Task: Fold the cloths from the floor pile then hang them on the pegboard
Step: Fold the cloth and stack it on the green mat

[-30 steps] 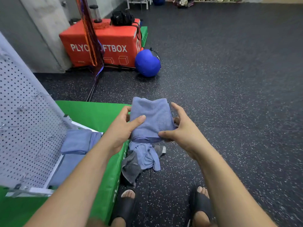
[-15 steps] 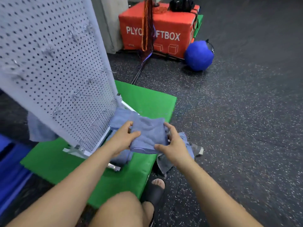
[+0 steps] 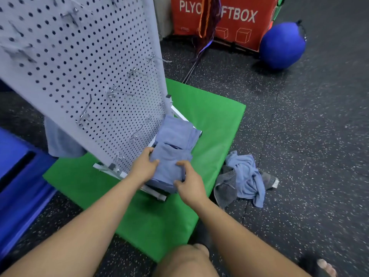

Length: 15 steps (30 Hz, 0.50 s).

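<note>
A folded blue cloth (image 3: 168,166) lies low at the foot of the white pegboard (image 3: 79,66), above the board's white base frame. My left hand (image 3: 142,166) grips its left edge, thumb on top. My right hand (image 3: 188,183) pinches its near right corner. Another folded blue cloth (image 3: 175,132) lies just behind it on the base. The floor pile (image 3: 242,179) of crumpled blue and grey cloths sits on the dark floor to the right of the green mat. Several metal hooks (image 3: 119,92) stick out of the pegboard.
The pegboard stands on a green mat (image 3: 209,120). A red plyo box (image 3: 223,19) and a blue ball (image 3: 282,46) are at the back. A blue mat (image 3: 18,176) lies at the left. A grey cloth (image 3: 60,140) hangs behind the board. My knee (image 3: 185,260) and sandalled foot (image 3: 323,265) are at the bottom.
Both hands carried the folded cloth left and down from over the floor pile to the base of the pegboard. The view swung left toward the board.
</note>
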Available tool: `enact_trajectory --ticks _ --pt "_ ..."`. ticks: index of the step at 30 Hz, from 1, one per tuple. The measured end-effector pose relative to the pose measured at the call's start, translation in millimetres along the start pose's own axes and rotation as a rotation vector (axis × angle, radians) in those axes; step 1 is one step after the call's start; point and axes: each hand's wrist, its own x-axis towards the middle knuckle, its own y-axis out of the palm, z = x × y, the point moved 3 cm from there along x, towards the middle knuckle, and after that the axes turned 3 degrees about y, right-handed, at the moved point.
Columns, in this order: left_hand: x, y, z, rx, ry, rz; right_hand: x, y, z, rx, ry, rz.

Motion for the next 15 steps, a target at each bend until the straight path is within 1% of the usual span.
enact_trajectory --ticks 3,5,8,12,15 --pt "9 -4 4 0.049 0.018 -0.068 15 15 2 -0.031 -0.022 0.013" --pt "11 -5 9 0.077 0.039 -0.082 20 23 -2 -0.088 -0.041 0.046" --pt "8 -5 9 0.199 0.070 -0.129 20 22 -16 -0.150 -0.035 0.055" --pt "-5 11 -19 0.269 0.219 -0.185 15 -4 -41 -0.170 -0.021 -0.012" --pt "-15 47 -46 0.244 0.350 -0.111 12 -35 -66 -0.212 -0.002 -0.039"
